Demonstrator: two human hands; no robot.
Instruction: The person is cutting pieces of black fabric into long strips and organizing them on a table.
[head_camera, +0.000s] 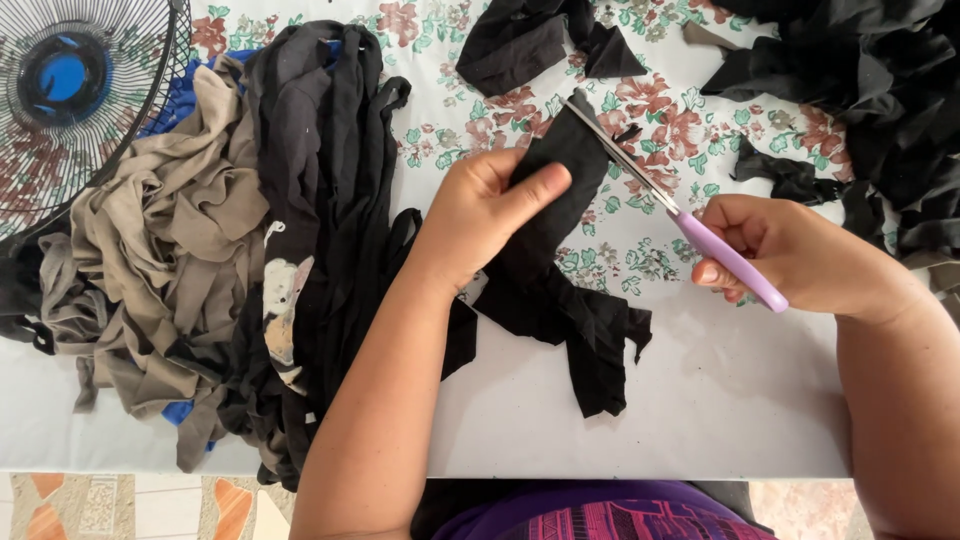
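Observation:
My left hand (480, 215) pinches a strip of black fabric (560, 280), holding its upper end off the table while the rest trails down over the white cloth. My right hand (790, 255) grips purple-handled scissors (680, 215). Their metal blades point up and to the left and lie along the top edge of the black strip. The blades look nearly closed against the fabric.
A heap of beige and black fabric (230, 240) lies at the left. Cut black scraps (860, 90) pile up at the top right, with more (530, 40) at the top middle. A fan with a blue hub (65, 80) stands at the top left. The table's (740, 400) front edge is near me.

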